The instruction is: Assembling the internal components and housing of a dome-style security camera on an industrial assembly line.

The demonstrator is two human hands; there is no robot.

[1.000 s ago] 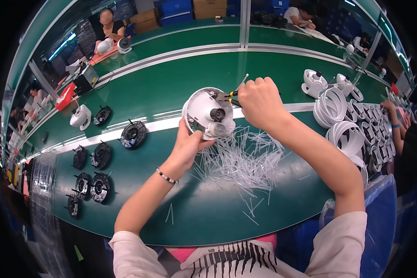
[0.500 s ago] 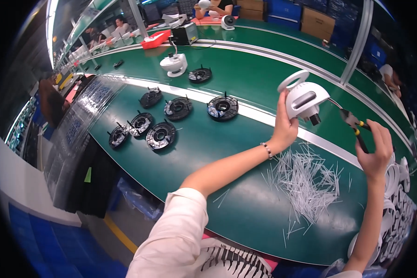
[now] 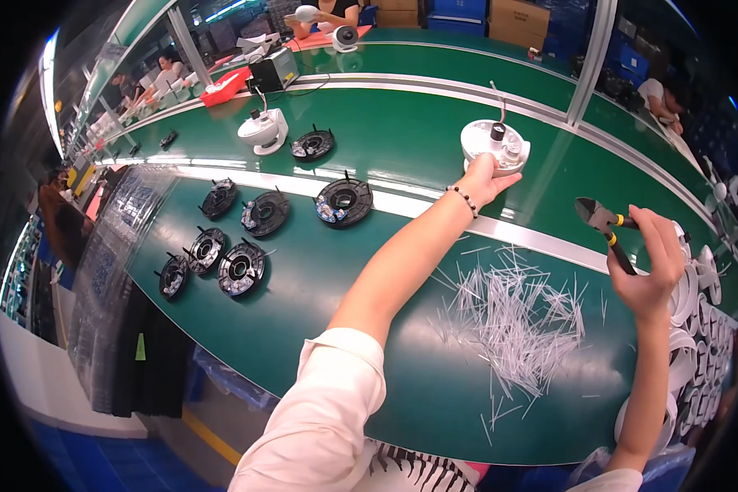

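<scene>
Upper right of centre: the housing (image 3: 495,144) may tip or slip, since the left grip (image 3: 485,182) appears to bear on its near rim alone; the wire (image 3: 503,102) rising from it may catch if the housing is turned. Right of centre: the strips (image 3: 521,320), loosely heaped on the table (image 3: 435,394), may scatter or lodge in the housing if a forearm sweeps through them. At right: the cutters (image 3: 603,220), blades toward the upper left, may nick the wire if swung inward.

The left grip is clasped on the housing, which lies just above it in the frame, hollow side toward the viewer; whether the belt (image 3: 402,131) supports it cannot be told. The right grip (image 3: 652,262) is clasped around the cutters' handles, which stand spread, well apart from the housing.
</scene>
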